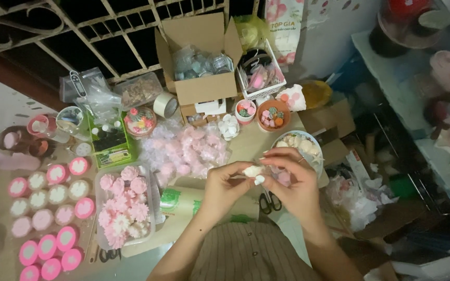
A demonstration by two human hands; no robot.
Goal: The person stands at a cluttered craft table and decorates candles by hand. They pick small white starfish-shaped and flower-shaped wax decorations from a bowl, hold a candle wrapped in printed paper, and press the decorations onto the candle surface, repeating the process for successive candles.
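My left hand (224,183) and my right hand (294,179) meet in the middle of the view, both pinching a small white flower-shaped piece (252,170). A second white bit (259,180) shows just under it at my right fingertips. Behind my right hand stands a round plate (308,139) with pale pieces on it. Black scissors (270,201) lie on the table below my hands. A heap of clear-wrapped pink pieces (186,151) lies just beyond my left hand.
A clear tray of pink and white flowers (123,205) sits at left, beside rows of round pink and white pieces (53,198). An open cardboard box (201,57), a white basket (261,73), small bowls (273,115) and a tape roll (165,104) stand at the back. Clutter fills the right side.
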